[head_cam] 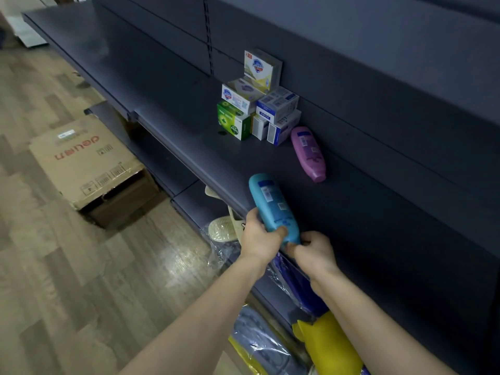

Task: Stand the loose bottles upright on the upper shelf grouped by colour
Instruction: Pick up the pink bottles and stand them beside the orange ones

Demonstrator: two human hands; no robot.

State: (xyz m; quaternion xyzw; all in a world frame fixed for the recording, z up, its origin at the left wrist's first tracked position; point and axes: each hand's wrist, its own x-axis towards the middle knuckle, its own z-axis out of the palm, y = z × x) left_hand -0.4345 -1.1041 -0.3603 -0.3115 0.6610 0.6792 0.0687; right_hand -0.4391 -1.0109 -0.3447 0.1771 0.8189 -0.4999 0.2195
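Beyond blue bottle (273,207): purple bottle (308,152), soap boxes (259,104).

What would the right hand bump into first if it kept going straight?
The blue bottle: the right hand pinches its near end. Beyond that probably the left hand, though depth is unclear.

Dim, soft focus, floor (151,269) glare, wide-angle bending

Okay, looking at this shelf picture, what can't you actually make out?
- Head view: cap end of the blue bottle, covered by the left hand and right hand.
- Head view: label print on the purple bottle, too small and blurred.
- Head view: yellow package below the upper shelf, cut off by the bottom edge.
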